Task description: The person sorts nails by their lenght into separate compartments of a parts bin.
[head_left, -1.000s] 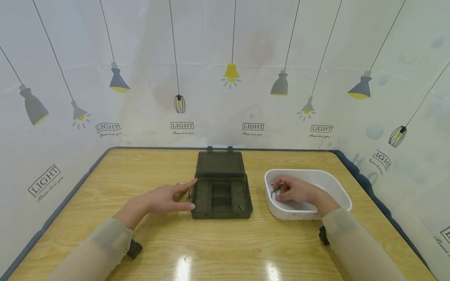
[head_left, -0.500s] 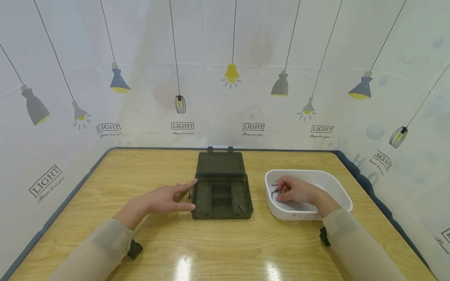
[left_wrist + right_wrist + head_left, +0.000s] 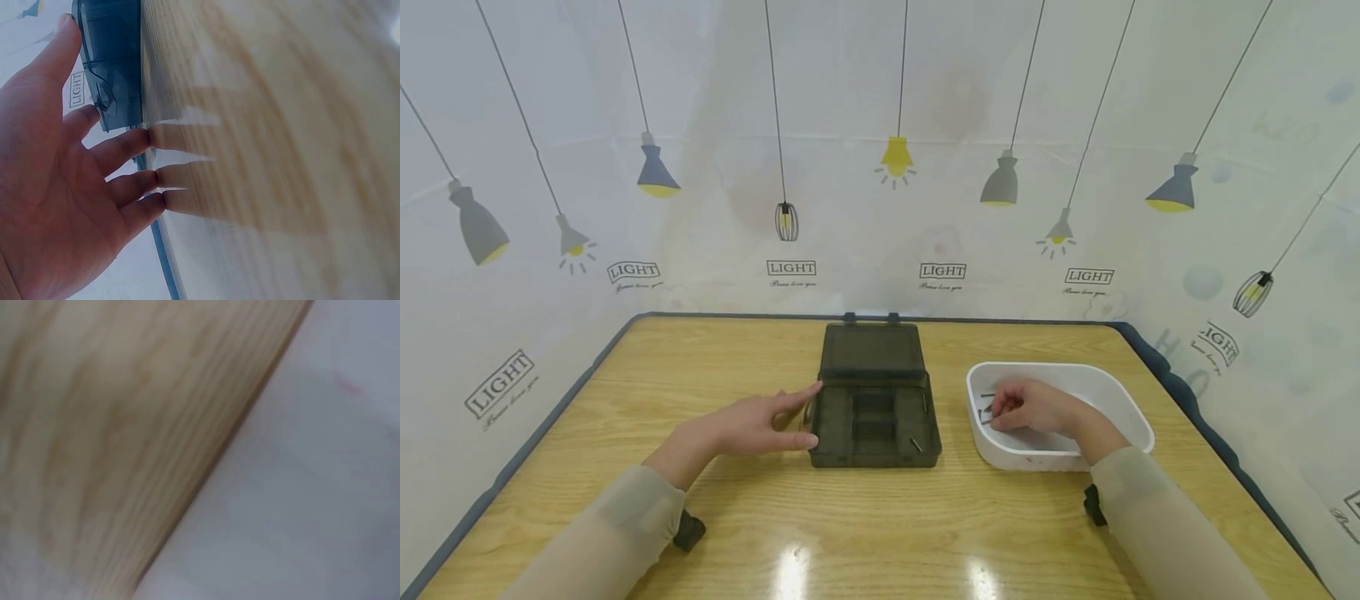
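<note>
In the head view a dark see-through compartment box lies with its lid folded back. My left hand touches the box's left side with thumb and forefinger; in the left wrist view its other fingertips rest on the table. Two thin metal pieces, likely screws, lie in the box, one near the front right, the other along the right wall. My right hand reaches into a white bin with curled fingers beside several small dark screws. Its fingertips are partly hidden, so any hold is unclear.
Both things stand on a wooden table, the bin right of the box with a gap between. A patterned sheet hangs behind and along the sides. The right wrist view holds only blurred table and the bin's white wall.
My right hand's fingers have shifted slightly right inside the bin; the screws bunched at the fingertips earlier now lie more spread beside them. The left hand and the box stay put.
</note>
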A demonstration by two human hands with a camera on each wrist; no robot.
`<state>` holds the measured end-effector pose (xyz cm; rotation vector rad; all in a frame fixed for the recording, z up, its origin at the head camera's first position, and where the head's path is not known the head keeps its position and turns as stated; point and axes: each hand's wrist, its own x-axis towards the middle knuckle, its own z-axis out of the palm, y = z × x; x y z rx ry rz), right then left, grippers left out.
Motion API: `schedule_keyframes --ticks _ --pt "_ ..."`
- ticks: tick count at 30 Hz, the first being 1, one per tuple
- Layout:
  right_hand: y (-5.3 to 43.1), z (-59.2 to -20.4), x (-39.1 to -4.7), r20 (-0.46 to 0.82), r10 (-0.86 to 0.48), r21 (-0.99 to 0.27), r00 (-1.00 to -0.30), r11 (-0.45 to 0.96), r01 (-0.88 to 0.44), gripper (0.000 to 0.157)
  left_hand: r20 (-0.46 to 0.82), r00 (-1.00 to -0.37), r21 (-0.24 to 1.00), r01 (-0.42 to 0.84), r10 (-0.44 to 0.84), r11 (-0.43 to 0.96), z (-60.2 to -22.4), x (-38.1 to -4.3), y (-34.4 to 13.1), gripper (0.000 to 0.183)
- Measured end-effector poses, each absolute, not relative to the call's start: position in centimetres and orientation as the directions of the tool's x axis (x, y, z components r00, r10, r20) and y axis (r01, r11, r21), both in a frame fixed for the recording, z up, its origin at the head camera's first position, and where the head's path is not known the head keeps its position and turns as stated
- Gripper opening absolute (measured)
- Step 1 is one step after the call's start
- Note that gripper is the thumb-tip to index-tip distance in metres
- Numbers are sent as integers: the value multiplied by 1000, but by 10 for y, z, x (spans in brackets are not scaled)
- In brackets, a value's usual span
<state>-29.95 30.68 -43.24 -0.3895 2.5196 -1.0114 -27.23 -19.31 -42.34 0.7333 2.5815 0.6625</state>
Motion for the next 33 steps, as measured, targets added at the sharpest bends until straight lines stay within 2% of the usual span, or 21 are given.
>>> schedule_keyframes --ticks 17,24,33 --pt "304 -427 -297 -277 -420 -691 -865 712 -125 14 -214 -796 516 400 566 758 -427 -274 -195 97" --pt "309 -422 -297 -241 -395 -679 -887 722 -137 13 -216 -797 520 394 563 758 -426 -274 -192 98" --pt "311 -404 -286 -168 -380 -719 -909 678 -151 24 -222 -798 520 390 561 760 -426 -274 -193 98"
